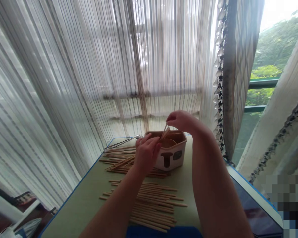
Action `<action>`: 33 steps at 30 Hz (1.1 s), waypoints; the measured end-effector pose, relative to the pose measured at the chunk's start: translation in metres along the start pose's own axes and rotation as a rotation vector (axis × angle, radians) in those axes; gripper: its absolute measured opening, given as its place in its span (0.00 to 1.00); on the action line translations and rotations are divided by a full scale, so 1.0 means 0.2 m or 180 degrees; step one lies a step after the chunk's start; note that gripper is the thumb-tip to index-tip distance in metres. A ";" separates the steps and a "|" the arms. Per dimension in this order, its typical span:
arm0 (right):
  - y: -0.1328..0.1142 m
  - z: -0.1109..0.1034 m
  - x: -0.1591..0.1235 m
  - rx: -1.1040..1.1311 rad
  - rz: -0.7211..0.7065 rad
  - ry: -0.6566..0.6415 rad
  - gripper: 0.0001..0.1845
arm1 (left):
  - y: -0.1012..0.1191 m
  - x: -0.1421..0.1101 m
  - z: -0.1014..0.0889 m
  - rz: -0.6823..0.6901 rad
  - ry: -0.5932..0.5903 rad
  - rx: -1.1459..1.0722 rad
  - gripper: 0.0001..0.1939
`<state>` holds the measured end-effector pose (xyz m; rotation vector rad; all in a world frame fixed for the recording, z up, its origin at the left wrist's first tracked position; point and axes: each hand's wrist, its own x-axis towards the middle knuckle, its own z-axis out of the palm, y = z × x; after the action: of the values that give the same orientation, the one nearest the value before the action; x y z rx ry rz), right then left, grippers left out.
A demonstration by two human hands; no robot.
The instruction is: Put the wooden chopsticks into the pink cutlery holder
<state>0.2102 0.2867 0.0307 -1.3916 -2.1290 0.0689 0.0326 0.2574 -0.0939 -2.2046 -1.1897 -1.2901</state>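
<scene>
A white storage box with a brown rim and dark markings stands on the table. Over its left edge, my left hand has its fingers closed around a few chopsticks that slant upward inside the box. Above the box's back side, my right hand pinches the top of one thin chopstick between thumb and fingers. Loose wooden chopsticks lie beside the box, partly hidden by my left hand. Nearer to me is a second spread of chopsticks, partly covered by my left forearm.
Metal utensils lie at the table's far left. The pale table has a blue edge. A blue object sits at the near edge, and a dark flat panel is at right. Sheer curtains hang behind.
</scene>
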 end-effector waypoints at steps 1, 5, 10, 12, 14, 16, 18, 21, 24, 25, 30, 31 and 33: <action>0.01 0.01 0.00 -0.0027 0.0049 -0.0145 0.10 | 0.00 0.00 0.00 -0.0004 -0.0015 0.0020 0.14; 0.02 0.03 0.02 -0.0053 0.0280 -0.0520 0.10 | 0.02 0.00 0.00 -0.0038 -0.0033 0.0110 0.15; 0.04 0.04 0.02 -0.0222 0.0329 -0.0503 0.12 | 0.02 -0.01 0.00 -0.0033 -0.0104 0.0124 0.16; 0.04 0.04 0.03 -0.0297 0.0375 -0.0493 0.12 | 0.02 -0.01 0.00 -0.0024 -0.0066 0.0126 0.16; 0.04 0.04 0.03 -0.0314 0.0416 -0.0540 0.13 | 0.02 -0.01 0.00 -0.0021 -0.0004 0.0135 0.16; 0.05 0.04 0.03 -0.0267 0.0399 -0.0554 0.13 | 0.02 0.00 -0.01 -0.0025 0.0072 0.0152 0.16; 0.05 0.04 0.03 -0.0211 0.0360 -0.0505 0.12 | 0.01 0.00 -0.01 -0.0037 0.0164 0.0178 0.15; 0.04 0.04 0.02 -0.0176 0.0332 -0.0436 0.12 | 0.01 0.00 -0.02 -0.0042 0.0259 0.0221 0.15; 0.02 0.04 0.02 -0.0201 0.0283 -0.0460 0.13 | 0.01 0.00 -0.02 -0.0044 0.0315 0.0229 0.14; 0.02 0.04 0.02 -0.0220 0.0270 -0.0476 0.13 | 0.01 0.00 -0.02 -0.0050 0.0339 0.0223 0.14; -0.04 0.01 0.00 -0.0366 0.0210 -0.0347 0.14 | -0.01 0.00 -0.02 -0.0111 0.0730 0.0214 0.14; -0.07 -0.01 -0.02 -0.0413 0.0191 -0.0262 0.14 | -0.01 0.01 -0.03 -0.0158 0.0875 0.0228 0.13; -0.13 -0.05 -0.10 -0.0488 0.0166 -0.0033 0.14 | -0.02 0.01 -0.04 -0.0299 0.1130 0.0268 0.13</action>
<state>0.1993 0.2560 0.0390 -1.5374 -2.1446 -0.0682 0.0244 0.2560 -0.0877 -1.7832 -1.1909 -1.5580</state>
